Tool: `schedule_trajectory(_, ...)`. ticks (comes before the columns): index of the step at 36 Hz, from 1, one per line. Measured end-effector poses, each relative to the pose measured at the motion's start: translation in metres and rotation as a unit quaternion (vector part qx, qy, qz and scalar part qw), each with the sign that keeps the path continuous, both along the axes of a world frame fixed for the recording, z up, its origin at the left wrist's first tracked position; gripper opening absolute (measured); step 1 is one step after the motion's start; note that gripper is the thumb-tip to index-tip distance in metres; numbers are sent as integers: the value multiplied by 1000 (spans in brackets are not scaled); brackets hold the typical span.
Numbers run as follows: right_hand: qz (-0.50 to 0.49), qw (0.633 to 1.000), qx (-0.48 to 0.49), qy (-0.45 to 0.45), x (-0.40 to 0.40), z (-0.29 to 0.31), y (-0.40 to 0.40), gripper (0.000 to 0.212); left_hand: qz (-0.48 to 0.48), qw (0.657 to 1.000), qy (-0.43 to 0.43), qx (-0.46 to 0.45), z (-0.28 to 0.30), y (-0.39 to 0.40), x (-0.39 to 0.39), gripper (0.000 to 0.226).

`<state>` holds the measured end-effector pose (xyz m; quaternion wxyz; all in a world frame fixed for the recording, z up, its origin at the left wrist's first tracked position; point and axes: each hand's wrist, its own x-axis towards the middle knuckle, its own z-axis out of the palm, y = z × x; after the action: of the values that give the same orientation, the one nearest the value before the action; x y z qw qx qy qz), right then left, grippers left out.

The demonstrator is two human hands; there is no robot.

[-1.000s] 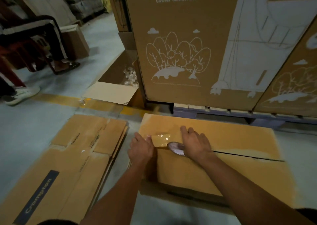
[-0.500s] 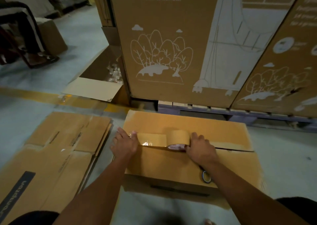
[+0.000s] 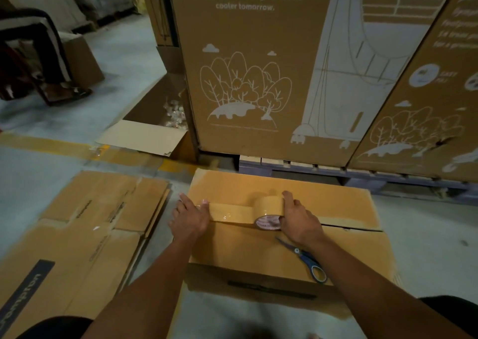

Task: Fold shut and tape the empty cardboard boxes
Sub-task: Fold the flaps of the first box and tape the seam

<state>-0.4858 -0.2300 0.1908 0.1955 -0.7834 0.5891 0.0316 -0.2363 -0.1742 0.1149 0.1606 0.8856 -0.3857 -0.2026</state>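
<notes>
We are taping the centre seam of the folded box (image 3: 279,245) on the floor. Since a second ago the tape roll (image 3: 267,213) has travelled rightward along the seam, so a longer strip (image 3: 230,213) now lies over the left end. Our left hand (image 3: 190,218) presses flat on the strip's start at the box's left edge; our right hand (image 3: 300,221) grips the roll, fingers curled over it. About two thirds of the seam to the right remains open, so we judge the run only begun. The scissors (image 3: 306,258) lie on the near flap, just beside our right wrist, ready for cutting.
</notes>
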Motion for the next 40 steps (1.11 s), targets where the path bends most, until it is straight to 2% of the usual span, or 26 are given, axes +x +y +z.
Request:
schedule_trajectory(3,31,997,-63,41,-4,3,-8,49,3,1000,2,2,-1,0,2,81)
schedule_trajectory(7,46,981,-123,142,-23,12,-15,67,16,1000,9,15,4,-3,0,81)
schedule_trajectory(9,57,974,-140,170,-26,11,-10,67,18,1000,8,17,5,-2,-4,81)
schedule_trajectory(12,52,973,-146,169,-31,5,-3,59,17,1000,9,25,4,-3,-4,81)
schedule_trajectory(16,-7,987,-85,135,-58,6,-5,74,7,999,22,24,2,-4,-1,82)
schedule_trajectory(21,-15,987,-93,131,-72,-2,-2,75,15,999,-44,17,4,3,-17,81)
schedule_trajectory(24,-48,987,-96,117,-66,-7,-2,71,-45,993,-110,25,1,5,-39,83)
schedule_trajectory(27,-63,983,-120,126,-58,-13,3,64,-152,984,-95,23,-9,4,-83,88)
schedule_trajectory(31,-41,981,-142,128,-53,-17,10,53,-308,947,-86,0,-14,10,-147,105)
schedule_trajectory(34,-20,984,-139,114,-58,-17,9,61,-337,937,-88,9,-15,4,-159,106)
schedule_trajectory(37,3,988,-126,94,-69,-18,2,66,-339,935,-102,23,-15,0,-157,97)
schedule_trajectory(40,40,984,-120,123,-83,-17,-2,63,-338,936,-98,23,-14,1,-158,98)
